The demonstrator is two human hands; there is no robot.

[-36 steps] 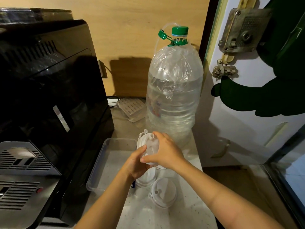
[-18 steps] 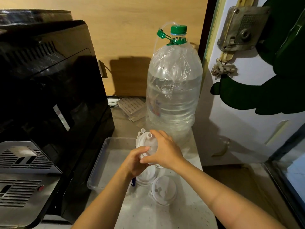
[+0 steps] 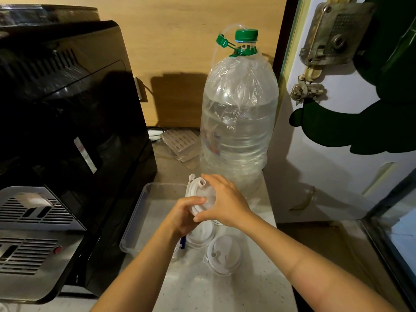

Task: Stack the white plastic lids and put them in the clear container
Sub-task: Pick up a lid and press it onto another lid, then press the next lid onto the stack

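Both hands meet above the near right corner of the clear container (image 3: 144, 212), holding a small stack of white lids (image 3: 199, 195) between them. The stack is tipped up on edge, its flat round face turned toward the camera and a little to the left, with a short spout at the top edge and a small tab sticking out at the upper left. The left hand (image 3: 183, 216) has its grip closed on the lower rim, thumb pressed on the face. The right hand (image 3: 227, 202) pinches the right side of the rim, index finger reaching to the spout and thumb at the bottom edge.

The container is a shallow rectangular tray of see-through plastic with rounded corners, its long side running away from the camera, beside a black machine (image 3: 67, 131).

Two more lids lie flat on the pale speckled tabletop (image 3: 225, 293): one lid (image 3: 200, 235) just under the hands, partly hidden, and another lid (image 3: 225, 254) nearer the camera, face up with small holes showing. Both are thin, round and glossy. A blue object (image 3: 183, 242), mostly hidden, shows under the left wrist.

Behind the hands stands a large clear water bottle (image 3: 238, 122) with a green cap, upright and ribbed.
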